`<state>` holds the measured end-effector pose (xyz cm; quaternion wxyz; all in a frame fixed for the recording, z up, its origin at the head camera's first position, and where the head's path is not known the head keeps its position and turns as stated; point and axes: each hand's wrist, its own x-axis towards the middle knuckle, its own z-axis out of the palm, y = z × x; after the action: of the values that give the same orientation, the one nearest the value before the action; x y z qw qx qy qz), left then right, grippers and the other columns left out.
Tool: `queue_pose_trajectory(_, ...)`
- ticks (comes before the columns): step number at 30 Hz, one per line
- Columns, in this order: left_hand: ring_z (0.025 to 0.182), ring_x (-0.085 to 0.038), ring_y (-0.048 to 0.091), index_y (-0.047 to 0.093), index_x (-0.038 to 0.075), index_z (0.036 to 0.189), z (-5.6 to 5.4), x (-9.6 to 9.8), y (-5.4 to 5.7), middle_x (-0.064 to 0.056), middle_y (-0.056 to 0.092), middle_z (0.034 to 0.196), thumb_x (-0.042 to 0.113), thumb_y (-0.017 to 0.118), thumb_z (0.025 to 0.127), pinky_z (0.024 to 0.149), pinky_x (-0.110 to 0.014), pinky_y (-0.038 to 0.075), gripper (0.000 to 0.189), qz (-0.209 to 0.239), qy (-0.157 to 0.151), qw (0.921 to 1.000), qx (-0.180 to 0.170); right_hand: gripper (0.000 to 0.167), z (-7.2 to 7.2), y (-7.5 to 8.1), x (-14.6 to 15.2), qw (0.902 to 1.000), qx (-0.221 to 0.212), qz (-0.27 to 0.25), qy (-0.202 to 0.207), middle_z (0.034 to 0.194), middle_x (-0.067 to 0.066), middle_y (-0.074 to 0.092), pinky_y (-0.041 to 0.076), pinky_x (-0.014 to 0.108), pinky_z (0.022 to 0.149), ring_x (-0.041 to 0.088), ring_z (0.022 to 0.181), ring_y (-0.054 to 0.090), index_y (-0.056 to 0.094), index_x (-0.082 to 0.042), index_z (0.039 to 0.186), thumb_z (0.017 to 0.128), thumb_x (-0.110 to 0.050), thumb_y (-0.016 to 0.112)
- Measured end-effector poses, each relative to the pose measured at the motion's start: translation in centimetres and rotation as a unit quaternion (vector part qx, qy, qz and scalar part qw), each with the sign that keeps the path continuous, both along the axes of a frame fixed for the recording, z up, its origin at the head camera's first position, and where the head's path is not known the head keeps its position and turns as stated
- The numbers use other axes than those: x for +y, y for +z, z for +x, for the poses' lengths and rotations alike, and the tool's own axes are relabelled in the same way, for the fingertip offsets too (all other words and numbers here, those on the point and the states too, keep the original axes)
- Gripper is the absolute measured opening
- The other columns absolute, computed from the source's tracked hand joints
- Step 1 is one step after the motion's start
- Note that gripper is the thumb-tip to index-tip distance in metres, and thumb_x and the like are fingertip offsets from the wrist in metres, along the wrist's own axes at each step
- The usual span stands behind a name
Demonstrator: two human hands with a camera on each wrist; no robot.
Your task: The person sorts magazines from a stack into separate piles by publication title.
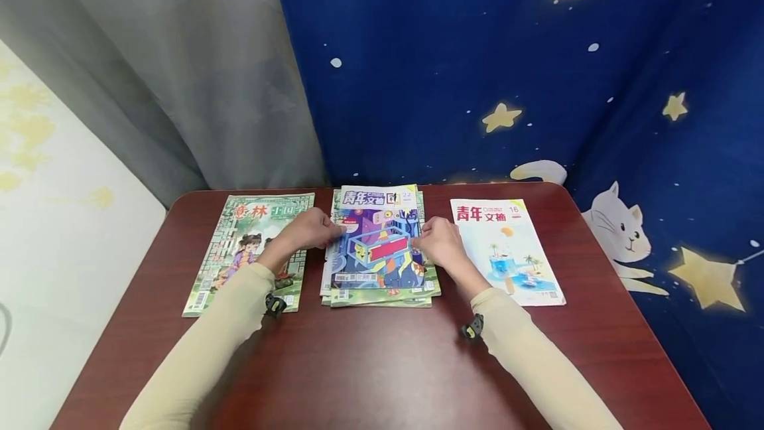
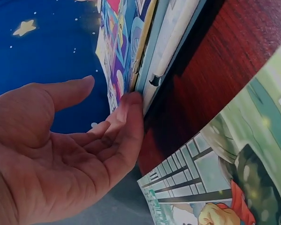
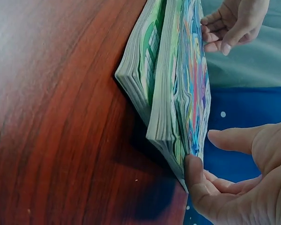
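Note:
A stack of magazines point(image 1: 382, 284) lies at the middle of the far side of the table, a purple-covered magazine point(image 1: 358, 271) on top of green-covered ones. My left hand point(image 1: 310, 229) is at its left edge; in the left wrist view the fingertips point(image 2: 131, 99) touch the side of the stack and the thumb stands apart. My right hand point(image 1: 440, 243) is at the opposite edge. In the right wrist view its forefinger tip meets the top magazine's edge, the thumb point(image 3: 225, 139) close over the cover. The lower magazines stick out unevenly under the top one.
A green magazine point(image 1: 223, 244) with a cartoon child on its cover lies left of the stack, partly under my left forearm. To the right lies a white magazine point(image 1: 525, 244). The reddish-brown table point(image 1: 382, 363) ends at a blue starry curtain point(image 1: 418, 85).

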<state>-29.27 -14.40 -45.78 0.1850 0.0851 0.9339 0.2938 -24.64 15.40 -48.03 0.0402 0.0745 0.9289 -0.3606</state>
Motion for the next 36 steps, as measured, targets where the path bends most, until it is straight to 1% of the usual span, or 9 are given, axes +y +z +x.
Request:
queue_pose_trajectory(3,0.062,-0.011,0.062,0.077,0.000,0.079,0.0,0.2,0.0,-0.009,0.076,0.075,0.037,0.070,0.100,0.060,-0.028,0.051,0.044,0.002,0.016,0.9998,-0.013,0.044,0.1,0.1,0.4,0.9998,-0.009,-0.017,-0.002,0.107,0.013,0.079,0.057,0.046,0.096,0.031,0.109,0.070,0.070,0.002,0.118,0.088,-0.027,0.086)
queue_pose_trajectory(6,0.064,-0.014,0.067,0.074,0.001,0.081,0.0,0.6,-0.2,-0.011,0.076,0.077,0.039,0.070,0.099,0.067,-0.033,0.059,0.043,0.000,0.040,0.9989,-0.026,0.043,0.1,0.3,0.7,0.9983,-0.024,-0.053,-0.008,0.106,0.015,0.079,0.059,0.042,0.089,0.027,0.101,0.073,0.071,0.002,0.117,0.088,-0.027,0.084)
queue_pose_trajectory(11,0.067,-0.020,0.073,0.071,0.003,0.087,-0.4,1.3,-0.7,-0.010,0.073,0.075,0.044,0.071,0.098,0.070,-0.038,0.062,0.043,0.009,0.055,0.9980,-0.031,0.037,0.2,0.5,1.2,0.9948,-0.041,-0.088,-0.029,0.093,0.012,0.080,0.060,0.030,0.075,0.017,0.081,0.075,0.074,0.002,0.112,0.089,-0.025,0.082)
queue_pose_trajectory(15,0.067,-0.022,0.075,0.070,0.000,0.090,-0.7,1.3,-0.9,-0.012,0.073,0.077,0.038,0.073,0.099,0.069,-0.037,0.064,0.038,0.008,0.052,0.9984,-0.021,0.035,-0.1,0.4,1.1,0.9948,-0.038,-0.089,-0.032,0.096,0.014,0.079,0.059,0.027,0.071,0.016,0.079,0.073,0.075,0.003,0.112,0.089,-0.023,0.082)
queue_pose_trajectory(20,0.064,-0.018,0.070,0.070,-0.001,0.092,-0.9,1.4,-1.0,-0.010,0.071,0.076,0.031,0.075,0.097,0.069,-0.036,0.064,0.032,0.005,0.059,0.9980,-0.021,0.036,-0.4,0.0,0.9,0.9965,-0.033,-0.069,-0.033,0.107,0.018,0.077,0.058,0.030,0.073,0.022,0.085,0.073,0.075,0.002,0.113,0.090,-0.024,0.082)
queue_pose_trajectory(24,0.060,-0.015,0.067,0.070,0.001,0.090,-0.9,1.7,-1.3,-0.008,0.070,0.074,0.030,0.077,0.096,0.060,-0.029,0.059,0.030,-0.014,0.057,0.9983,-0.004,0.035,-0.5,-0.1,0.8,0.9980,-0.037,-0.047,-0.022,0.109,0.018,0.076,0.056,0.037,0.082,0.027,0.095,0.070,0.075,0.000,0.110,0.089,-0.027,0.083)
queue_pose_trajectory(27,0.058,-0.013,0.066,0.070,0.002,0.088,-0.7,1.8,-1.4,-0.007,0.071,0.073,0.031,0.077,0.096,0.056,-0.025,0.054,0.030,-0.020,0.049,0.9985,0.010,0.035,-0.5,0.0,0.6,0.9986,-0.041,-0.029,-0.018,0.109,0.016,0.075,0.055,0.039,0.083,0.028,0.099,0.066,0.075,0.000,0.106,0.089,-0.029,0.084)
queue_pose_trajectory(33,0.056,-0.012,0.062,0.069,0.004,0.082,-0.6,1.9,-1.3,-0.004,0.068,0.069,0.030,0.076,0.096,0.054,-0.025,0.051,0.030,-0.038,0.041,0.9983,0.014,0.028,-0.8,-0.1,0.1,0.9986,-0.048,-0.005,-0.021,0.084,0.007,0.068,0.046,0.032,0.067,0.022,0.082,0.059,0.072,-0.006,0.084,0.088,-0.032,0.084)
queue_pose_trajectory(36,0.056,-0.013,0.057,0.067,0.007,0.074,-0.6,1.8,-1.3,-0.001,0.063,0.065,0.031,0.075,0.097,0.055,-0.026,0.045,0.034,-0.061,0.034,0.9974,0.020,0.030,-0.9,-0.2,-0.2,0.9983,-0.055,-0.003,-0.020,0.083,0.006,0.066,0.045,0.032,0.067,0.023,0.081,0.057,0.070,-0.007,0.084,0.088,-0.033,0.083)
